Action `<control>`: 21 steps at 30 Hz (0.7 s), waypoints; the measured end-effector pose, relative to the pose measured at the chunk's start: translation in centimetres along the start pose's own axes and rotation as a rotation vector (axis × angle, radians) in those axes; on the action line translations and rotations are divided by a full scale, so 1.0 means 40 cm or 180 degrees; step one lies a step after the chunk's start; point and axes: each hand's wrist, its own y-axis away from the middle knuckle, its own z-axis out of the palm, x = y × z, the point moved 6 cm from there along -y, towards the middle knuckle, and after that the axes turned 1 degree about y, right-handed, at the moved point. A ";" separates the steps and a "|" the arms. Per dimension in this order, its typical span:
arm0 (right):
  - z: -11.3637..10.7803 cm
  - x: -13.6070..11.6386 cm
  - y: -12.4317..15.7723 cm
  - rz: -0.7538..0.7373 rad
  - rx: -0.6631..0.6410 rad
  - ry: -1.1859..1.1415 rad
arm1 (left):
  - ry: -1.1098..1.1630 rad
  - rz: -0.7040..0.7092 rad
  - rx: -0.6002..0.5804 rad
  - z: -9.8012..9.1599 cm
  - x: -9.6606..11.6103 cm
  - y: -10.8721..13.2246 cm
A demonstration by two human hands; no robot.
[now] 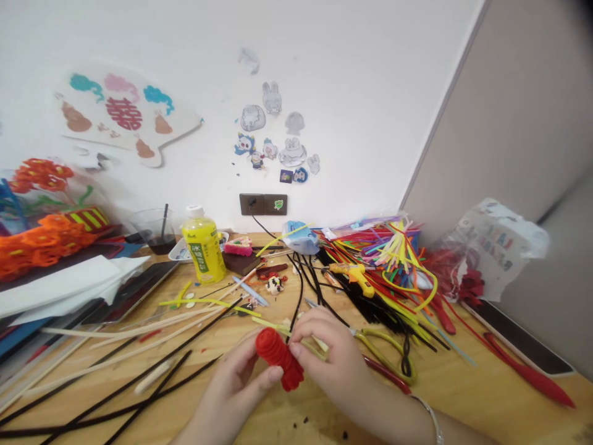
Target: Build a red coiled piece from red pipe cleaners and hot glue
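A red coil of fuzzy pipe cleaner is held just above the wooden table near its front edge. My left hand grips the coil from below and the left, thumb pressed on its lower end. My right hand pinches the coil's right side with its fingers closed; a thin bracelet shows on that wrist. Black pipe cleaners lie loose on the table just left of my hands.
A big heap of coloured pipe cleaners with a yellow glue gun lies at the right. Yellow-handled pliers rest beside my right hand. A yellow drink bottle, a cup and orange paper flowers stand at the back left.
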 end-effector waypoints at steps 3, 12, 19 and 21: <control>-0.001 -0.019 0.009 -0.0254 0.0069 0.0153 | 0.0037 -0.0011 0.0130 -0.007 -0.003 0.001; 0.016 -0.059 0.031 -0.0796 0.0100 0.0875 | 0.0549 -0.0241 0.0383 -0.012 -0.023 0.001; 0.017 -0.081 0.038 -0.1269 0.0433 0.1447 | 0.0618 -0.0316 0.0521 0.001 -0.009 0.013; 0.016 -0.088 0.039 -0.1366 0.0471 0.1501 | 0.0575 -0.0264 0.0598 -0.001 -0.006 0.016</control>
